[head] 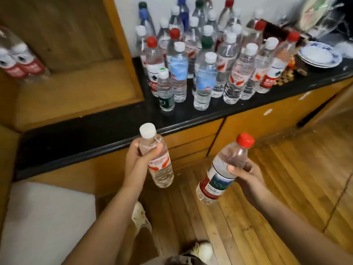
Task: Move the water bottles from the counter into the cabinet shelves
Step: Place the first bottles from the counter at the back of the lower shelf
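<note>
A clear plastic water bottle with a white cap (155,155) sits in the left hand's (136,159) clenched grip, and a clear red-capped, red-labelled bottle (223,169) tilts in the right hand's (246,175) grip, both held above the wooden floor (267,188) before the black surface (86,134). Many more bottles (202,60) crowd that surface, and a few stand on the wooden cabinet shelf (76,92).

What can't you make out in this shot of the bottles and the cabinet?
- Head view: the back rows of clear plastic bottles on the black counter are hidden by the front rows, so there is no count.
- Red-labelled bottles in the wooden cabinet: blurred and cut by the left edge.
- Label print on the white-capped bottle in the left hand: too small.
</note>
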### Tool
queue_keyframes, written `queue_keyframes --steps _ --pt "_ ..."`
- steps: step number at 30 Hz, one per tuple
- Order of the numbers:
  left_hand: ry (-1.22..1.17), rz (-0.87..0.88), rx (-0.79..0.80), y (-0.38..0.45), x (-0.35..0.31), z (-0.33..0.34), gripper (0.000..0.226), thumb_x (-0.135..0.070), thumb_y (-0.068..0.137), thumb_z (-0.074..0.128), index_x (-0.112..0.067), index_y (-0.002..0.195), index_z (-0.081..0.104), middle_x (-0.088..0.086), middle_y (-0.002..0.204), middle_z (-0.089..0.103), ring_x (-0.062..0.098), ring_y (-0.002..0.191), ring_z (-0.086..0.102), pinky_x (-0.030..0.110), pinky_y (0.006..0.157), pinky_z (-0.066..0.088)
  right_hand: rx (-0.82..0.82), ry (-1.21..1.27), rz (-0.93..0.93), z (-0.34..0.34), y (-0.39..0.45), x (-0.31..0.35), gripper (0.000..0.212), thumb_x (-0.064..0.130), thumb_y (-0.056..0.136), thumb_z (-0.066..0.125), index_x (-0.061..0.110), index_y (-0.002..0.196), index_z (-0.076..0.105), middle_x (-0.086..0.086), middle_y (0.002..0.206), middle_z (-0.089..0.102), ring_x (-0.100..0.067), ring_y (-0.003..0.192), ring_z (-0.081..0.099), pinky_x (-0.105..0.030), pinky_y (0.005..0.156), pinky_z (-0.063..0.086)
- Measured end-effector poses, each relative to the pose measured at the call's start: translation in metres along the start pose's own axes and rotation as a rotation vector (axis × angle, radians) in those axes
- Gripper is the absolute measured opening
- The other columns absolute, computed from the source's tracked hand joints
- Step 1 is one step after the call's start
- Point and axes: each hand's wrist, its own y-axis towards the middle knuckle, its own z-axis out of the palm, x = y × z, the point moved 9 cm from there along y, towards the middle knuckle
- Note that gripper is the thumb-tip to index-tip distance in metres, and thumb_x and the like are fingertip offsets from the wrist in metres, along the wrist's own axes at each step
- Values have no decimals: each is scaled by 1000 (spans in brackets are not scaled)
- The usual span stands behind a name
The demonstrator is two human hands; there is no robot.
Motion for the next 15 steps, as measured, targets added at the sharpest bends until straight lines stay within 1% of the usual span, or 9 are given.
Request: queue_keyframes --steps 3,5,6,8,9,10,12,14,15 --pt "-80 38 -134 23 -16 -66 43 -44 59 69 -31 98 59 -24 84 68 -4 81 66 7 57 48 106 -62 -42 71 37 18 29 12 66 66 23 93 70 0 92 73 -18 86 69 -22 69 54" --pt "-128 66 -197 57 -28 -127 35 -37 64 69 -30 97 60 -23 82 68 -3 80 66 8 57 49 161 -104 -45 142 72 26 33 12 64 70 21 96 68 -1 95 73 -18 90 69 -25 73 55" --pt "-125 75 -203 63 -31 -132 31 -34 67 69 -30 96 60 -22 83 69 -3 80 66 10 58 50 171 -125 -50 154 77 33 38 13 63 74 20 100 66 -3 99 72 -20 93 68 -28 77 55" --pt "-132 85 -214 76 -38 -139 26 -29 73 70 -31 97 60 -21 86 69 -3 83 66 12 60 50 195 -158 -70 177 88 44 52 14 60 79 11 109 62 -12 108 68 -25 100 65 -37 87 53" --pt "-144 86 -213 84 -44 -145 27 -29 73 71 -31 98 60 -21 87 69 -2 85 66 11 61 50 197 -168 -76 190 96 48 54 13 59 79 8 110 62 -14 110 67 -26 101 65 -38 89 52" --pt "-163 86 -218 100 -51 -160 30 -29 70 72 -30 97 60 -21 87 69 -1 85 66 10 60 50 195 -186 -85 213 110 52 52 14 59 77 8 109 62 -14 109 68 -25 101 65 -37 87 53" --pt "-198 101 -238 135 -66 -194 35 -29 65 74 -27 95 58 -19 84 70 -2 82 67 8 58 49 205 -217 -111 261 137 64 44 12 57 77 14 100 66 -4 100 72 -19 95 68 -28 80 55" --pt "-211 111 -253 164 -81 -217 37 -26 64 75 -27 96 56 -15 87 69 -6 77 66 7 56 48 213 -231 -147 300 159 80 45 9 52 84 21 92 67 5 90 74 -12 90 69 -20 73 53" --pt "-214 118 -257 177 -87 -228 39 -27 63 76 -28 96 54 -14 90 67 -8 76 65 6 56 47 210 -239 -158 318 170 86 45 11 51 85 22 91 67 7 89 74 -10 89 69 -18 72 53"
